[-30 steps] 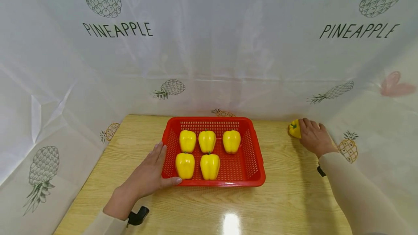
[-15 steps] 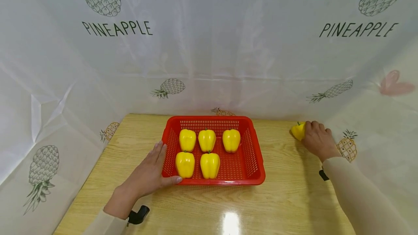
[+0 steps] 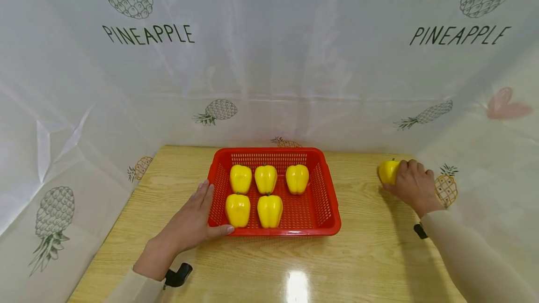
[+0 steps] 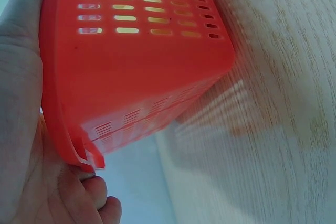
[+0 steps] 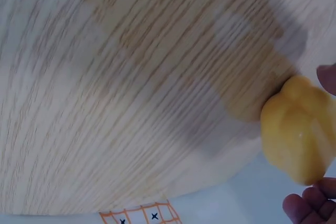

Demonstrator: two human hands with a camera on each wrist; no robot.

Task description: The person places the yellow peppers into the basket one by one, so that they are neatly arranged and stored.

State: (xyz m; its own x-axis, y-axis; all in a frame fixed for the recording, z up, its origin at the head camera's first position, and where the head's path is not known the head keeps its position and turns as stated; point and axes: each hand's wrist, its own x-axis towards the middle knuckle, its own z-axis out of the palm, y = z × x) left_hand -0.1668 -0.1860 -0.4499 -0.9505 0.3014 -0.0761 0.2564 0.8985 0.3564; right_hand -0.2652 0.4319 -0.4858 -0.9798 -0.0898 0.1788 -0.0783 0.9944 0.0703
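A red plastic basket (image 3: 324,191) stands mid-table with several yellow bell peppers inside, three in the back row (image 3: 265,178) and two in front (image 3: 237,209). My left hand (image 3: 194,221) lies flat against the basket's left front corner, fingers straight along the wall and thumb along the front rim; the left wrist view shows the basket (image 4: 142,72) close up against my palm. At the far right of the table, my right hand (image 3: 414,185) grips one more yellow pepper (image 3: 388,171), which also fills the right edge of the right wrist view as a yellow pepper (image 5: 299,129).
The wooden table (image 3: 370,256) is walled on three sides by a white pineapple-print curtain (image 3: 269,60). A glare spot (image 3: 297,286) shines on the front of the table.
My right hand has closed round the loose pepper and drawn it slightly right and toward me. The left hand and the basket have stayed in place.
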